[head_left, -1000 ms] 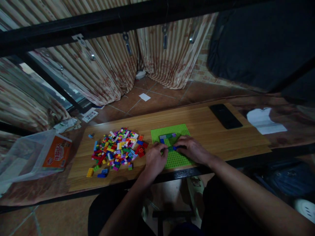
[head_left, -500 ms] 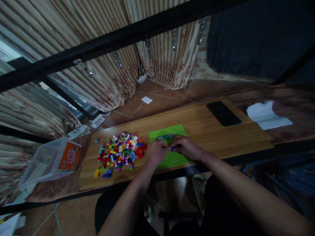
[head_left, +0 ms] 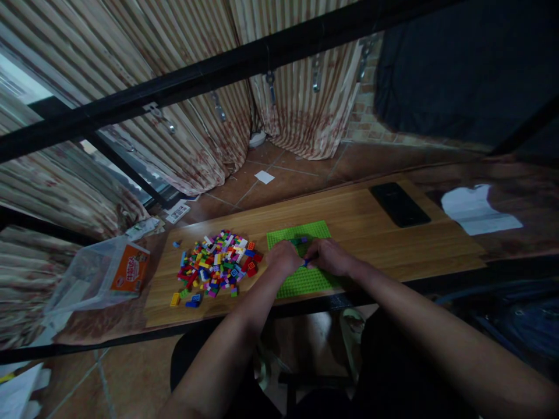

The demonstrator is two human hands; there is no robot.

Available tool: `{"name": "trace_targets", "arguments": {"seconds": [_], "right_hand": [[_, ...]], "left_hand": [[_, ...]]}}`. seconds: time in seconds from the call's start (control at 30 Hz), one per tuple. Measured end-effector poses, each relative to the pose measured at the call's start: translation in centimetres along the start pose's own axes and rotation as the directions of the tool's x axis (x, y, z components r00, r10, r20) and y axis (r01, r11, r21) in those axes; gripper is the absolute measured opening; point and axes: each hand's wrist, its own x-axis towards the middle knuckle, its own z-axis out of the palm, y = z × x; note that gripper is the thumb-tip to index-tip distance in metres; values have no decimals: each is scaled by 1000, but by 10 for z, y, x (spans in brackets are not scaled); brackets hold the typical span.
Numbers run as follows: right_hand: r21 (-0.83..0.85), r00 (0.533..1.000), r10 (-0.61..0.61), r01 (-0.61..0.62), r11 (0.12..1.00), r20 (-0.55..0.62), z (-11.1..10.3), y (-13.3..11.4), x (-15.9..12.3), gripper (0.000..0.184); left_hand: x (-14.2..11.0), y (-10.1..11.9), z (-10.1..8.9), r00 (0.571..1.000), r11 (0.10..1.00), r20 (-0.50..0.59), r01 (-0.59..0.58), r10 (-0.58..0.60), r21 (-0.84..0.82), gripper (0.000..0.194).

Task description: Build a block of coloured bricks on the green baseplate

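A bright green studded baseplate (head_left: 305, 286) lies on the wooden board under both hands. Over its middle, my right hand (head_left: 331, 256) pinches a small dark blue brick (head_left: 306, 263) between thumb and fingertips. My left hand (head_left: 283, 257) is closed, back upward, its fingertips meeting the same brick from the left; the fingers beyond are partly hidden. Just behind the hands, a short row of joined bricks (head_left: 299, 241), green and purple at its visible end, sits on the baseplate. My left hand covers the rest of that row.
Left of the baseplate spreads a pile of mixed toy bricks (head_left: 218, 262), with a few strays near the front edge. A clear plastic box (head_left: 91, 279) with an orange label stands farther left. A black phone (head_left: 399, 203) lies at the right, beside white paper (head_left: 478, 208).
My left hand has rolled forward and now hides the left part of the brick row. My right hand stays at the blue brick. The whole view has shifted slightly.
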Motion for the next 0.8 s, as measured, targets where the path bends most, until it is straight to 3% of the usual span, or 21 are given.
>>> {"name": "trace_targets", "arguments": {"seconds": [0.37, 0.5, 0.57, 0.67, 0.8], "right_hand": [[36, 999, -31, 31, 999, -19, -3, -9, -8, 19], [268, 994, -35, 62, 961, -104, -12, 2, -16, 24], [321, 985, 41, 16, 947, -167, -18, 11, -19, 24], [231, 964, 162, -112, 966, -209, -26, 21, -21, 24], [137, 970, 196, -177, 975, -146, -24, 17, -21, 19]], "left_hand": [[-2, 0, -5, 997, 997, -7, -75, 75, -12, 19], [-11, -9, -7, 992, 993, -55, -117, 115, -29, 9], [-15, -13, -7, 989, 991, -74, -129, 127, -25, 16], [-19, -13, -7, 988, 991, -87, -130, 130, 3, 21], [-22, -5, -6, 989, 990, -64, -128, 132, 55, 15]]}}
